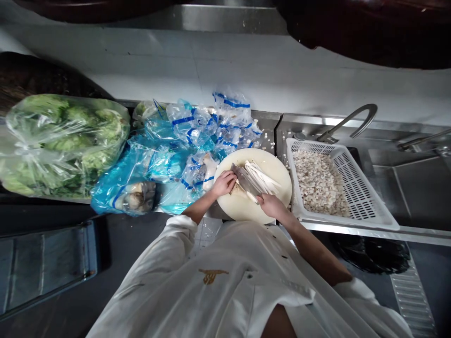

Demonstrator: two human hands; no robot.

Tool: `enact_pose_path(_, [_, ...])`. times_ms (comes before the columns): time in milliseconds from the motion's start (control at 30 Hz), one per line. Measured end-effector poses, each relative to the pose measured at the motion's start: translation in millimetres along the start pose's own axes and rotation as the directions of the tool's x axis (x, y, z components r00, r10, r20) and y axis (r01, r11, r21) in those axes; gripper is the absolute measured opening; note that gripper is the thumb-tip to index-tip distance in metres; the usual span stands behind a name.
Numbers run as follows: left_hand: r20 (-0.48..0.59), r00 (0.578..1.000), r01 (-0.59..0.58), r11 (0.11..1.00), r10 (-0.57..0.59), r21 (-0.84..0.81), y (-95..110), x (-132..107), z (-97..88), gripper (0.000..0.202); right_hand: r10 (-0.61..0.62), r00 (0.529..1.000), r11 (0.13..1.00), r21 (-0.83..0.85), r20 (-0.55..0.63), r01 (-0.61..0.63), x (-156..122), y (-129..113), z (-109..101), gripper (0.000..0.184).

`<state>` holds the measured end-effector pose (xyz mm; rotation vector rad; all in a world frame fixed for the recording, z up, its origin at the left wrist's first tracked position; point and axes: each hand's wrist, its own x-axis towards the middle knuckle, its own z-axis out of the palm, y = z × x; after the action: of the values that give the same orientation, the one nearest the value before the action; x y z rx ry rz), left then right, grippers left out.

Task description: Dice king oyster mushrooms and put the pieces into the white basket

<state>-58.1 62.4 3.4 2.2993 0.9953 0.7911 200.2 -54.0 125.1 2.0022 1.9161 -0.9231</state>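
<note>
Several strips (pixel 262 176) look light, soft, maybe slick, best pinned mid-length; left hand (pixel 225 183) fingers curl beside knife (pixel 246 180), hold unclear, right hand (pixel 271 205) fingers grip its handle.

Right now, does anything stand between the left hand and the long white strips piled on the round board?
Yes: the knife blade, held by the right hand, lies between the left hand and the pile of white strips on the board.
</note>
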Motion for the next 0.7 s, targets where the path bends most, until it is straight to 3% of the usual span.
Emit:
enact_pose_path(167, [0.057,0.998,-0.026,0.999,0.028,-0.027,9,4,-9.9,0.029,-0.041,0.999,0.998,0.051,-0.026,0.043,17,7,-6,0.045])
enact_pose_path(233, [0.076,0.996,-0.039,0.998,0.042,-0.039,17,-2,-13.2,0.031,-0.030,0.995,0.998,0.053,-0.097,0.036,7,15,-6,0.044])
enact_pose_path(333, [0.048,0.999,0.025,1.000,-0.025,-0.006,29,-23,-12.1,0.038,-0.016,0.988,0.998,0.056,-0.157,0.025,-15,27,4,0.042])
enact_pose_path(500, [0.062,0.980,0.187,0.982,-0.189,0.035,36,-51,-9.4,0.039,-0.020,0.997,0.999,0.043,-0.072,0.023,-38,41,23,0.043])
enact_pose_path(600, [0.078,0.960,0.269,0.963,-0.270,0.023,38,-49,-19.7,0.032,-0.020,0.999,1.000,0.019,-0.036,0.020,-43,43,27,0.044])
enact_pose_path(700, [0.026,0.962,0.270,0.960,-0.272,0.070,46,-42,-28.6,0.017,-0.045,0.999,0.998,0.036,-0.012,0.045,-46,42,30,0.043])
